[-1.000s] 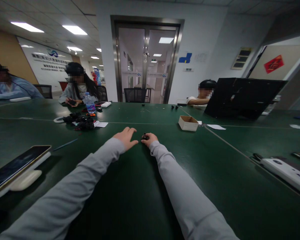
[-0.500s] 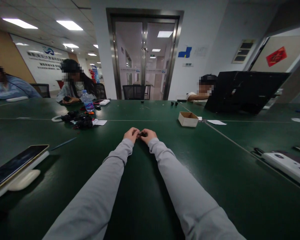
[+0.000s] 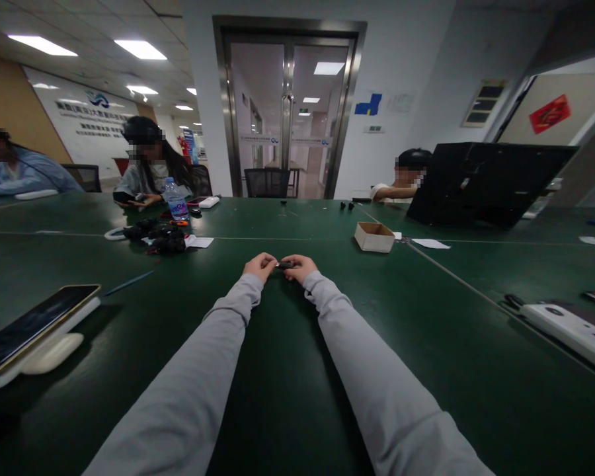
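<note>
Just above the green table (image 3: 277, 370), a small black object (image 3: 285, 265) with a pale spot at its left end lies between my two hands. Its kind is too small to make out. My left hand (image 3: 260, 266) pinches at the left end with closed fingers. My right hand (image 3: 302, 268) has thumb and fingers closed around the right end, hiding part of it. Grey sleeves cover both forearms.
An open cardboard box (image 3: 374, 237) stands ahead to the right. Left are a water bottle (image 3: 177, 200), a black bundle (image 3: 161, 236), a thin blue stick (image 3: 129, 283) and a phone (image 3: 37, 324). A power strip (image 3: 570, 330) lies right; several people sit around.
My right hand has shifted slightly right, and more of the black object shows between my hands. My left hand stays nearly in place. The person at the far left lowered their hands slightly.
</note>
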The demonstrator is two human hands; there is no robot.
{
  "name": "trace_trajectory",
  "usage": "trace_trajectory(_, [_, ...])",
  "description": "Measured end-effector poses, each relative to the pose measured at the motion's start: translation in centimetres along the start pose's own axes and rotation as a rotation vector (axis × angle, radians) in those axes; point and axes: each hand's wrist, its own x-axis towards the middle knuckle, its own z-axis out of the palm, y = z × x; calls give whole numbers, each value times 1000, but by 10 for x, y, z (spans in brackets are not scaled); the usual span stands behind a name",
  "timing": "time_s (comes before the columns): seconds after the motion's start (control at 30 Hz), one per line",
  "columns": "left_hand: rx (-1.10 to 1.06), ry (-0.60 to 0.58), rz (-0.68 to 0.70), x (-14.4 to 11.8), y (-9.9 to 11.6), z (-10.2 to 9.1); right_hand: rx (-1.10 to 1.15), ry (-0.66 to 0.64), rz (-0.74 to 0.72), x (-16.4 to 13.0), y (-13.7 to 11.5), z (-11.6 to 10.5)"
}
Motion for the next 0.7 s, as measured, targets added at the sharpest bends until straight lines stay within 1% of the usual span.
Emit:
trace_trajectory(0.17, [-94,-4,-25,1,-1,2,250,-59,51,3,0,-7])
trace_trajectory(0.33, [-106,-11,-20,4,-5,2,406,-56,104,6,7,-10])
trace_trajectory(0.5, [-50,-10,-20,4,-6,1,478,-74,109,2,4,-12])
trace_trajectory(0.7, [102,-13,20,2,1,-6,468,-117,84,-3,0,-15])
